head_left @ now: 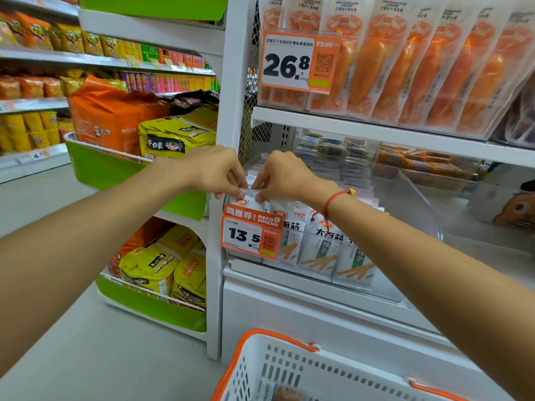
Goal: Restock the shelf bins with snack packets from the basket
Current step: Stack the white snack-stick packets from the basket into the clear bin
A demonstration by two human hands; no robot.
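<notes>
Both hands meet over the front left of a clear shelf bin [417, 204] filled with upright white snack packets [321, 253]. My left hand [215, 169] and my right hand [285, 176] each pinch the top edge of one white snack packet [249, 198], which stands at the left end of the front row, behind the orange 13.5 price tag [250, 234]. A white basket with orange handles [289, 369] sits below at the bottom edge; a packet lies in it, blurred.
Above hangs a row of orange packets [419, 68] with a 26.8 price tag [298, 62]. To the left stand green-fronted wire racks [101, 166] of yellow and orange bags. Further bins of small packets [341, 157] sit behind. Grey floor lies at lower left.
</notes>
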